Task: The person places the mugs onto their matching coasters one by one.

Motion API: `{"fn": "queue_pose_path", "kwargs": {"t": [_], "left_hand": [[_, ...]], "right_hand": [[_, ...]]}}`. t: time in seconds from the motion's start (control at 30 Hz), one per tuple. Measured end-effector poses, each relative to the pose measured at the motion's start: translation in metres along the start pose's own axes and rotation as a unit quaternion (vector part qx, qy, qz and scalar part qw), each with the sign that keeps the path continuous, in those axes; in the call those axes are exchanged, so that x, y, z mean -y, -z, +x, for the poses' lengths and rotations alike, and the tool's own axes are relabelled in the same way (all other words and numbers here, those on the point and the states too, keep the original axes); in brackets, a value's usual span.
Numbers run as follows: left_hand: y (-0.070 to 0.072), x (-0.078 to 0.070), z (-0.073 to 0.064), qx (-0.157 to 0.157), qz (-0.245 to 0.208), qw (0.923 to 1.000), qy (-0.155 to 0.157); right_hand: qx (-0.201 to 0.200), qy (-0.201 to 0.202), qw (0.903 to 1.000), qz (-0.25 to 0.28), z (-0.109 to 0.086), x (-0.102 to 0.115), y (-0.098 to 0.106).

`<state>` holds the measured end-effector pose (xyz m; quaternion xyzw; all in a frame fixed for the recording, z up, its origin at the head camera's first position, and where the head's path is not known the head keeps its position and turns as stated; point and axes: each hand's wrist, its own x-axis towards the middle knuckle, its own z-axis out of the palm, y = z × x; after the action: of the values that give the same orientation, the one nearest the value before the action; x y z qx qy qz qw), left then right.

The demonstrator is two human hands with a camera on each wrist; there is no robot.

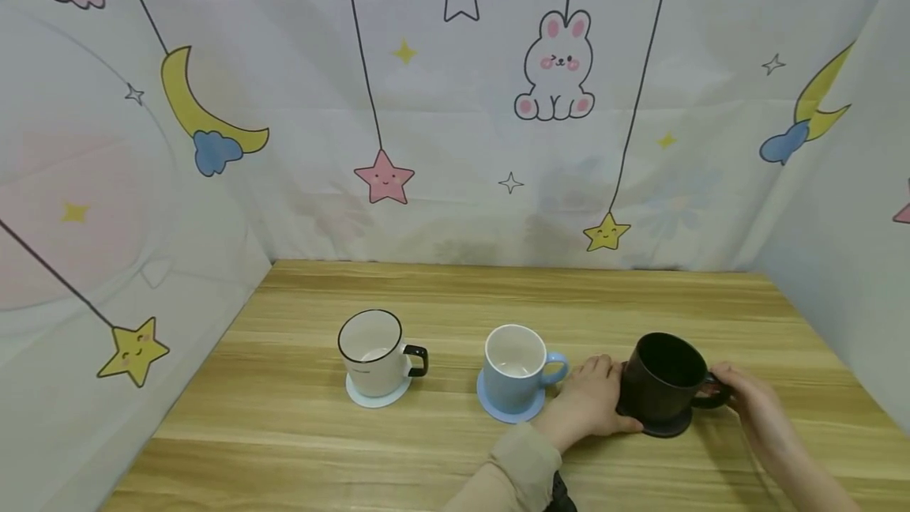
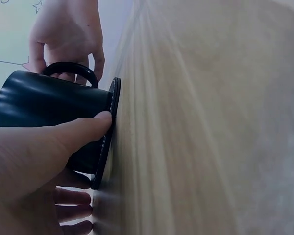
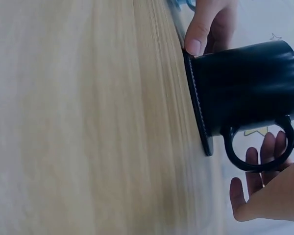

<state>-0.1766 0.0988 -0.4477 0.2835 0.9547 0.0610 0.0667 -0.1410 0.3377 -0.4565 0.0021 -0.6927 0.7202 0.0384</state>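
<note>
A black mug (image 1: 654,393) stands on a round black coaster (image 1: 668,427) with a stitched edge, toward the right of the table. My left hand (image 1: 586,403) is at the mug's left; its thumb and index finger hold the coaster's rim, the thumb close against the mug's base. In the left wrist view its other fingertips (image 2: 76,213) reach the tabletop. From the other side, my right hand (image 1: 757,401) grips the mug's handle (image 3: 250,168), fingers around the loop. The coaster extends past the base on the handle side.
Left of my left hand, a blue mug (image 1: 510,385) stands on a blue coaster (image 1: 503,415). Farther left, a white mug (image 1: 371,370) with black rim and handle sits on a pale coaster (image 1: 377,401). Printed cloth (image 1: 455,117) surrounds the wooden table (image 1: 341,464) on three sides.
</note>
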Motion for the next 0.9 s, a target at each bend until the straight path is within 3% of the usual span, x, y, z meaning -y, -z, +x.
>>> {"fn": "queue_pose_path", "kwargs": {"t": [0.07,0.17,0.27,0.37,0.47,0.6,0.77,0.9], "left_hand": [[0.001,0.0,-0.001,-0.009,-0.005,0.9999,0.0],[0.002,0.0,-0.002,-0.024,-0.01,0.9997,-0.002],[0.005,-0.001,-0.006,-0.038,-0.021,0.9991,-0.004],[0.006,-0.001,-0.009,-0.054,-0.017,0.9983,-0.013],[0.005,0.0,-0.012,-0.074,-0.003,0.997,-0.024],[0.003,0.003,-0.018,-0.096,0.002,0.9947,-0.035],[0.005,0.005,-0.027,-0.113,0.001,0.9924,-0.048],[0.01,0.007,-0.034,-0.126,0.008,0.9903,-0.058]], "right_hand": [[-0.007,-0.023,0.9971,-0.072,0.0,0.008,0.0],[-0.015,-0.061,0.983,-0.172,0.0,0.018,-0.001],[-0.03,-0.062,0.972,-0.225,-0.002,0.022,-0.005],[-0.068,-0.018,0.9737,-0.217,-0.006,0.022,-0.01],[-0.108,0.029,0.9785,-0.173,-0.01,0.02,-0.015],[-0.147,0.071,0.9748,-0.152,-0.014,0.021,-0.021],[-0.186,0.093,0.965,-0.16,-0.017,0.027,-0.033],[-0.199,0.122,0.9504,-0.206,-0.02,0.034,-0.045]]}}
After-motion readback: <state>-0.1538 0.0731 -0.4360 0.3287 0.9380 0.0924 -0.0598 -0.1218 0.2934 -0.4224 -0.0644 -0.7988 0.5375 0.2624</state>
